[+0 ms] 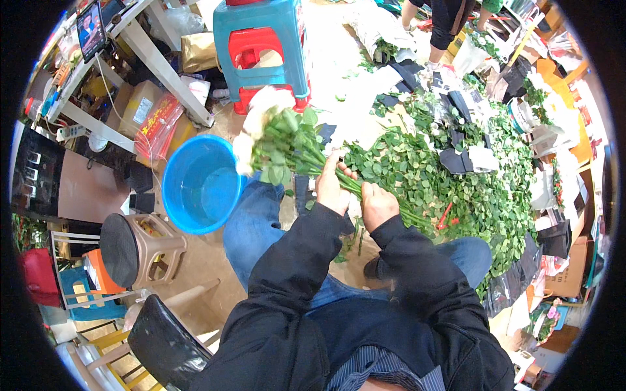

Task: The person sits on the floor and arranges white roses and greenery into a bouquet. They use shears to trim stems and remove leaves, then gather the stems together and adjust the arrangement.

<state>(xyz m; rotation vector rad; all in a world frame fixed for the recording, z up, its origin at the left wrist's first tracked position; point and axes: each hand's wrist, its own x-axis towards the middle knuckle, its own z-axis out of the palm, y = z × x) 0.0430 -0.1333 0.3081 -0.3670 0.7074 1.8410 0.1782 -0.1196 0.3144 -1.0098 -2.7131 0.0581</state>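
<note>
A bunch of white roses lies slantwise across my lap, its blooms at the upper left and its long green stems running to the lower right. Around the stems, just below the leaves, closes my left hand. Farther down, my right hand grips the same stems with curled fingers. The blooms look slightly blurred and hang close to the rim of a blue plastic basin. Beyond the stem ends, red-handled shears rest on a wide heap of stripped green leaves.
Stacked plastic stools stand ahead, left of wrapped flowers. Another person's legs are at the upper right. On the left are a brown stool, a black-covered chair and a white table with a phone.
</note>
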